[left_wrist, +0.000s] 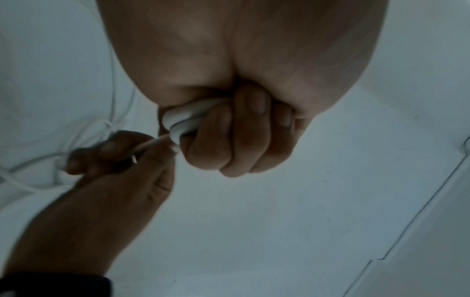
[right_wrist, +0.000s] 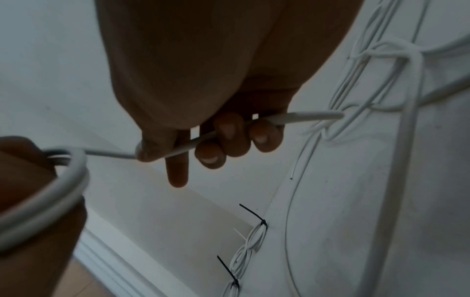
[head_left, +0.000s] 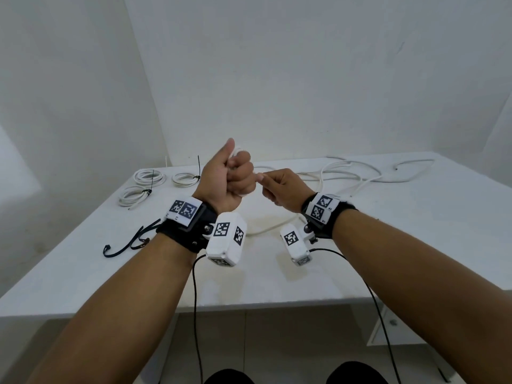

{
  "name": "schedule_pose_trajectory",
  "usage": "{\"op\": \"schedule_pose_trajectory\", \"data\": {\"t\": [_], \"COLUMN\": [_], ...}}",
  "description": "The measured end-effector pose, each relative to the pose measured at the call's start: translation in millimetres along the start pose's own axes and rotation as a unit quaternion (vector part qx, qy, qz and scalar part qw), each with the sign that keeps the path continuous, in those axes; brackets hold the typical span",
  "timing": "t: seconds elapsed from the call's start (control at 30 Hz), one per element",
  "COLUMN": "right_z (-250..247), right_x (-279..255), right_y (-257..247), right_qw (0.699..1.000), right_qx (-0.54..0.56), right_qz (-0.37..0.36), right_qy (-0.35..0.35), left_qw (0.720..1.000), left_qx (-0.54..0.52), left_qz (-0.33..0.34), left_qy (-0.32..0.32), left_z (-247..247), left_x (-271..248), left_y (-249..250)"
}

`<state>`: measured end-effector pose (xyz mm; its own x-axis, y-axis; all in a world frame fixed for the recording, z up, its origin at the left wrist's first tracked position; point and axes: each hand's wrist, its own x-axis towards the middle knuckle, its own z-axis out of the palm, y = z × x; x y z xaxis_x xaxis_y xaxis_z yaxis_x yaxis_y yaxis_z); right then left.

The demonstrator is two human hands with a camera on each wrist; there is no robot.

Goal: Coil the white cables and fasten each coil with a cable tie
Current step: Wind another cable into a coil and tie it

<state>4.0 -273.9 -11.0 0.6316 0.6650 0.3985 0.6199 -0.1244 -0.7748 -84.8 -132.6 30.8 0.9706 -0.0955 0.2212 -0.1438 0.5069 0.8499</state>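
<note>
My left hand (head_left: 232,176) is raised above the white table (head_left: 304,273) in a fist, thumb up, wrapped in loops of white cable (left_wrist: 183,118). The same loops (right_wrist: 50,191) circle that hand in the right wrist view. My right hand (head_left: 277,187), just right of the fist, pinches the running white cable (right_wrist: 198,140) between thumb and curled fingers. That cable trails off to the loose white cables (head_left: 360,173) on the table's far right. Three tied coils (head_left: 149,178) with black ties lie at the far left.
Several loose black cable ties (head_left: 130,242) lie near the table's left front edge. White walls (head_left: 304,79) close in behind and to the left. A black wire (head_left: 194,300) hangs from each wrist camera below the table's front edge.
</note>
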Motion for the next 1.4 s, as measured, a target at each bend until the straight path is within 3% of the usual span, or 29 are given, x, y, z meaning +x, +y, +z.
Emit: {"op": "schedule_pose_trajectory", "data": {"t": [0.2,0.33,0.43,0.53,0.63,0.73,0.83,0.93,1.0,1.23,1.4], "right_z": [7,16,22,19,13,15,14,7,1,-25,-31], "right_x": [-2,-6,-7,-10,-12,-13,-14,-13,-10,0,2], "right_y": [11,-1,-10,-13,-14,-19,-25,-32,-35,-23,-12], "right_qw": [0.994,0.976,0.954,0.937,0.938,0.942,0.945,0.946,0.948,0.981,0.991], "right_qx": [-0.109,-0.210,-0.279,-0.325,-0.320,-0.305,-0.294,-0.287,-0.277,-0.165,-0.112], "right_qz": [0.022,-0.025,-0.025,-0.041,-0.049,-0.063,-0.080,-0.106,-0.120,-0.087,-0.063], "right_qy": [-0.011,-0.057,-0.104,-0.124,-0.121,-0.127,-0.119,-0.103,-0.098,-0.055,-0.020], "left_qw": [0.988,0.958,0.929,0.900,0.876,0.852,0.806,0.773,0.784,0.914,0.918], "left_qx": [-0.054,0.088,0.231,0.353,0.432,0.483,0.561,0.612,0.598,0.363,0.364], "left_qz": [0.125,0.175,0.147,0.087,0.024,0.012,-0.005,-0.064,-0.113,-0.178,-0.159], "left_qy": [0.075,0.209,0.250,0.240,0.215,0.201,0.188,0.153,0.122,0.027,-0.007], "left_z": [9,-5,-20,-32,-38,-36,-33,-40,-42,-34,-30], "left_x": [10,23,25,22,17,12,12,8,4,-6,-10], "left_y": [20,6,-11,-19,-22,-20,-19,-21,-23,-24,-21]}}
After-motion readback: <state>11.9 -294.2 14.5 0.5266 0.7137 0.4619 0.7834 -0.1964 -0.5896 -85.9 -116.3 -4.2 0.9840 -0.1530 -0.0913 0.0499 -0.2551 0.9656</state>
